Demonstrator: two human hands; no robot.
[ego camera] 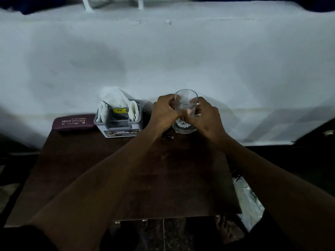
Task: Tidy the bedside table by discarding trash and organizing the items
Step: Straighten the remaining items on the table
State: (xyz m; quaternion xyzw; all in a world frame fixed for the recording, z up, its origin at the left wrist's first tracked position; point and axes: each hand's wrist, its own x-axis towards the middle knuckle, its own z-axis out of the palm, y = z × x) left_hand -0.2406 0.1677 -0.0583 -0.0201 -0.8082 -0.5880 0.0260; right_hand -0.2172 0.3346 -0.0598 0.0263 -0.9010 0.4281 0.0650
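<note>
Now both hands, left (pixel 164 113) and right (pixel 204 117), grip a clear, empty, upright glass (pixel 185 111).

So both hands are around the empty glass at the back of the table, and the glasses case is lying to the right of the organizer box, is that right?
Not quite. In the head view the glasses case lies to the left of the organizer box, not the right. The rest holds: the left hand and right hand are both around the empty glass at the back of the table.
</note>
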